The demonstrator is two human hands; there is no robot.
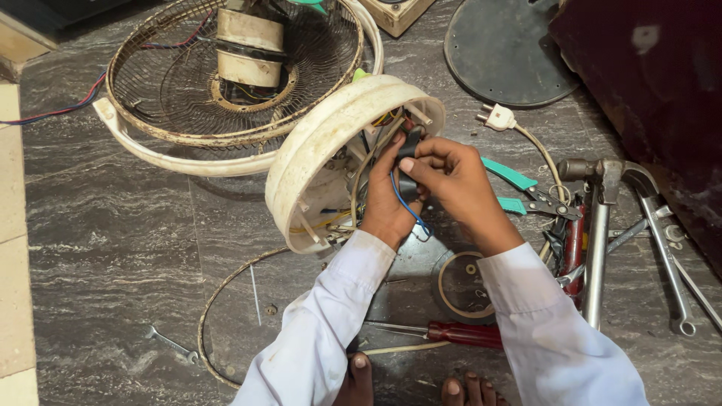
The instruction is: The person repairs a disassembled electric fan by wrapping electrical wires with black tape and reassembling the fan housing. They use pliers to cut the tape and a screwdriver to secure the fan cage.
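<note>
A cream round fan base housing (323, 143) stands tilted on the floor, its open underside full of wires facing me. Both hands meet at its right side. My left hand (385, 203) and my right hand (451, 177) together grip a small black part (408, 183), from which a blue wire (406, 210) hangs. Other yellow and white wires (331, 222) run inside the housing.
A dirty wire fan guard with the motor (252, 49) lies behind. On the right are teal-handled pliers (519, 184), a white plug (500, 117), spanners (669, 256), a metal pipe tool (598, 248); a red-handled screwdriver (459, 332) and tape roll (460, 287) lie near my feet.
</note>
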